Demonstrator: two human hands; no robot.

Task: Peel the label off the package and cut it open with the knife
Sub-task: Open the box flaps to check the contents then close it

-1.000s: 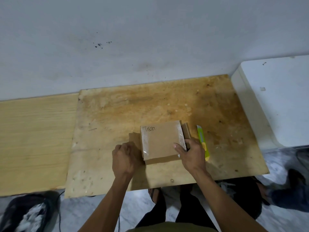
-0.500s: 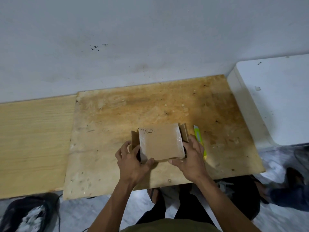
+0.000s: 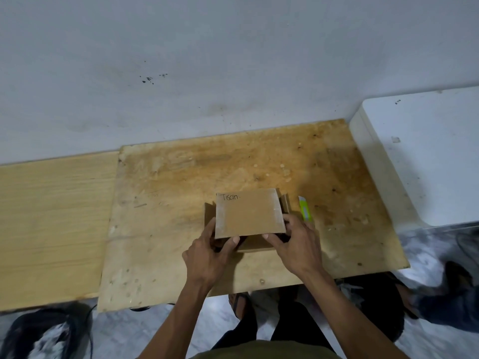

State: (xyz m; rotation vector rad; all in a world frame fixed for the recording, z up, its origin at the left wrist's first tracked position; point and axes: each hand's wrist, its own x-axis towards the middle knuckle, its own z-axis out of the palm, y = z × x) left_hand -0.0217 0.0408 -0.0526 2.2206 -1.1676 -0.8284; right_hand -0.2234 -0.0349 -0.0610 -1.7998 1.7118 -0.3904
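Note:
A small brown cardboard package [image 3: 248, 213] with handwriting on its top flap sits near the front of a stained plywood board [image 3: 181, 203]. Its top flap is lifted at the near edge, and side flaps stick out left and right. My left hand [image 3: 210, 252] pinches the flap's near left corner. My right hand [image 3: 293, 242] grips the near right corner. A yellow-green utility knife [image 3: 304, 208] lies on the board just right of the package, partly behind my right hand. No label is visible.
A white box-like block [image 3: 420, 156] stands at the right edge of the board. A lighter wooden panel [image 3: 51, 224] adjoins on the left. The wall runs along the back. Dark bags and shoes lie on the floor below.
Both hands shifted from the package's sides to the near edge of the top flap, and the flap has risen, showing a dark gap under it. The knife has not moved.

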